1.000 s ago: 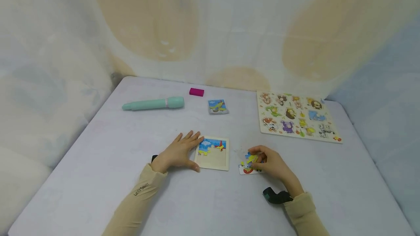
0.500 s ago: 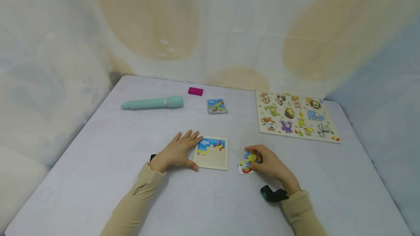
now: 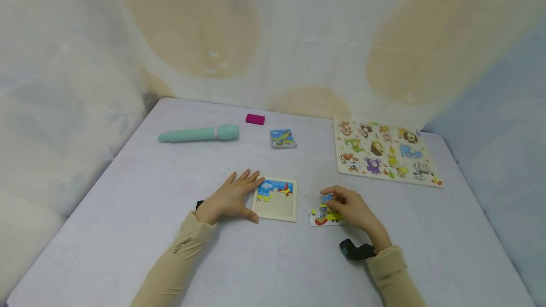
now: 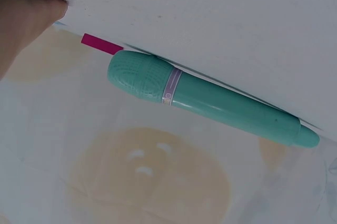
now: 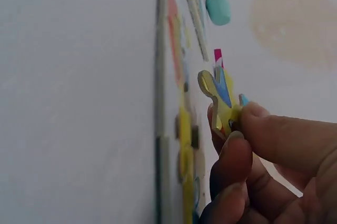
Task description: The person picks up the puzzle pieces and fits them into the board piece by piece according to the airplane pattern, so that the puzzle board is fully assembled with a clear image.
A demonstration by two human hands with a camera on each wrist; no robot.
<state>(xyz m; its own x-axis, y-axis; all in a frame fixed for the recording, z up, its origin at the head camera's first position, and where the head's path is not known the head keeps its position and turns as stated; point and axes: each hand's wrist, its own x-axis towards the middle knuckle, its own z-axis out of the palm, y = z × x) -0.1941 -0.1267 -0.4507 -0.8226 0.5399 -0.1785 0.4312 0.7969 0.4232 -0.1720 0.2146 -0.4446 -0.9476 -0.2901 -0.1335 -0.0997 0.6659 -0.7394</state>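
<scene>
My left hand (image 3: 232,198) lies with spread fingers at the left edge of a square wooden puzzle tray (image 3: 275,212). Blue sky pieces and a red-and-yellow part fill the tray's upper area; bare wood shows below. To the right of the tray, my right hand (image 3: 354,210) pinches a yellow-and-blue jigsaw piece (image 5: 224,98) between thumb and fingers. Under it, more loose jigsaw pieces (image 3: 321,221) lie in a small overlapping heap, partly hidden by the hand. In the left wrist view only the thumb side of the left hand (image 4: 29,16) shows.
Farther back lie a turquoise microphone-shaped object (image 3: 198,134), a magenta block (image 3: 255,119) and a small wrapped puzzle (image 3: 283,139) with a plane picture. An animal peg board (image 3: 384,173) lies at the back right. Draped cloth (image 3: 307,60) stands behind the table.
The fingers of my right hand have shifted over the heap, and more yellow now shows beneath them. My left hand and the tray keep their places.
</scene>
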